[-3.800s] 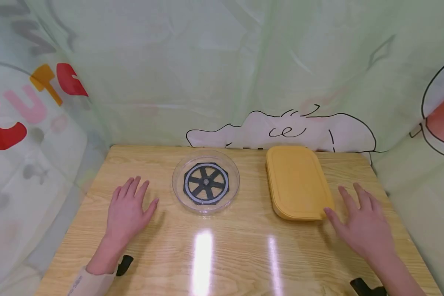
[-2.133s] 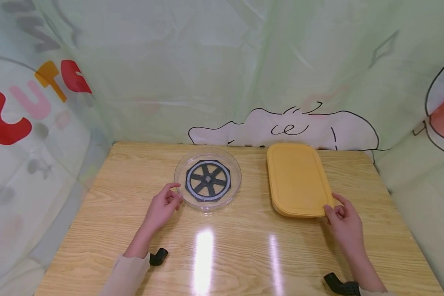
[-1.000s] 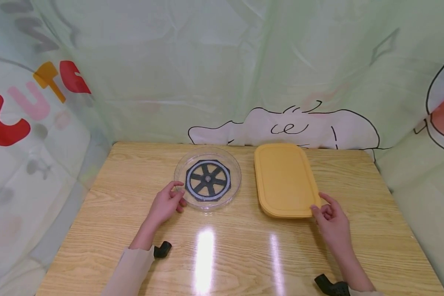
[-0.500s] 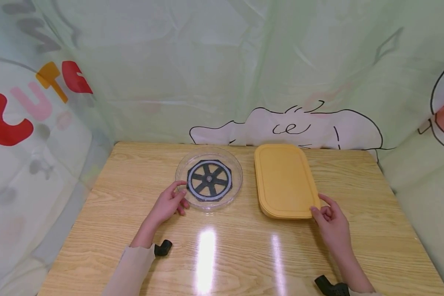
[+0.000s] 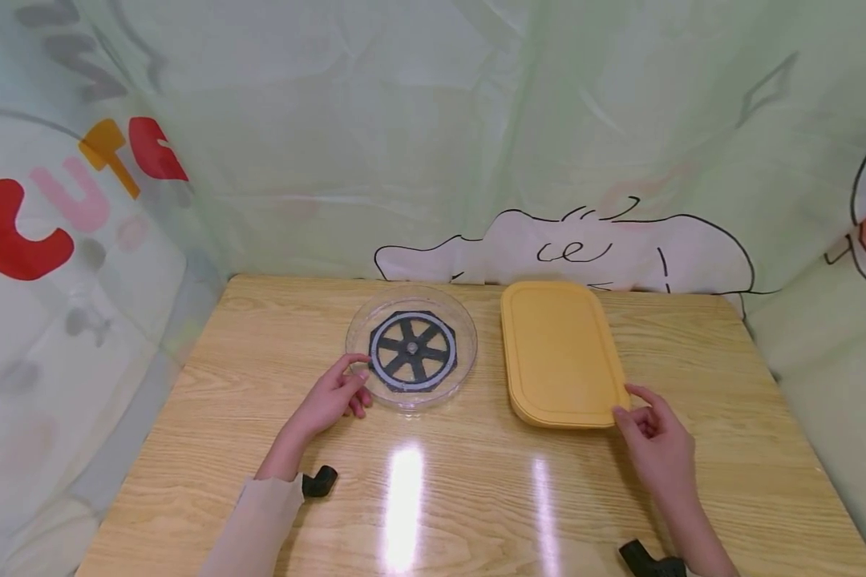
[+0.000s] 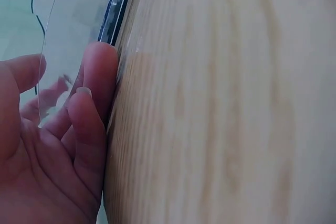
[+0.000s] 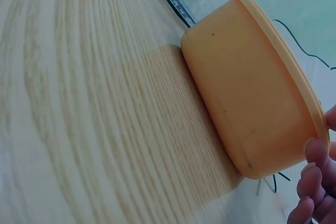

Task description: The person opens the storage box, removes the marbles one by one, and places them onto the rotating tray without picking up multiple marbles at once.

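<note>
A clear round dish [image 5: 464, 361] stands on the table left of centre. A black six-spoked wheel shape [image 5: 413, 349] with a grey ring shows at its bottom; whether it lies inside or underneath, I cannot tell. My left hand [image 5: 332, 394] holds the dish's near-left rim, index finger over the edge and other fingers curled at the wall, as the left wrist view [image 6: 58, 145] also shows. To the right is a yellow rectangular box with a lid [image 5: 563, 353], deep-sided in the right wrist view [image 7: 247, 82]. My right hand [image 5: 660, 441] pinches its near-right corner between thumb and fingers.
The wooden table [image 5: 469, 497] carries two bright light reflections. A pale printed curtain [image 5: 361, 160] hangs behind the table's back edge and along both sides. Black wrist-worn pieces [image 5: 321, 482] stick out from both wrists.
Both hands, spread apart from the things at first, have come to the dish and the box. The box has slid left, nearer the dish. Over the last half second little differs.
</note>
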Motion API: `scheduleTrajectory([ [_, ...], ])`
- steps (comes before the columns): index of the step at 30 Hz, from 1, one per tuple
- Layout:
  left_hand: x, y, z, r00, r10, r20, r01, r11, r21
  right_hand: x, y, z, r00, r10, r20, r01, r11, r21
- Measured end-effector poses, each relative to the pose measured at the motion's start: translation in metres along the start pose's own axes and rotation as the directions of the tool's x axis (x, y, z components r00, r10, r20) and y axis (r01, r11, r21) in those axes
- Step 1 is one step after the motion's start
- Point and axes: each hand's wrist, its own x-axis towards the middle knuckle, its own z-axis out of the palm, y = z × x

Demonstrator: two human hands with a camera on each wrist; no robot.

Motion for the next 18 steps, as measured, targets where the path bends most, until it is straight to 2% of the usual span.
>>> scheduleTrajectory([
  [4,0.0,0.001,0.002,1.0,-0.004,0.003,0.004,1.0,0.007,-0.004,-0.003,-0.004,0.998,-0.053,-0.021,0.053,0.999,0.012],
  [7,0.0,0.003,0.002,1.0,-0.014,0.002,0.014,1.0,0.009,-0.008,-0.008,-0.006,0.992,-0.123,-0.013,0.123,0.991,0.05],
  [10,-0.005,0.013,0.003,1.0,-0.016,0.008,0.016,1.0,0.008,-0.011,-0.016,-0.006,0.978,-0.207,-0.005,0.207,0.974,0.093],
  [12,-0.009,0.022,0.004,1.0,-0.015,0.012,0.015,1.0,0.01,-0.012,-0.022,-0.006,0.962,-0.271,-0.004,0.27,0.955,0.126],
  [15,-0.015,0.033,0.005,1.0,-0.006,0.014,0.006,1.0,0.012,-0.01,-0.029,-0.004,0.928,-0.372,-0.01,0.368,0.915,0.165],
  [18,-0.017,0.034,0.004,1.0,-0.009,0.009,0.009,1.0,0.012,-0.007,-0.033,0.0,0.883,-0.469,-0.026,0.466,0.869,0.167],
])
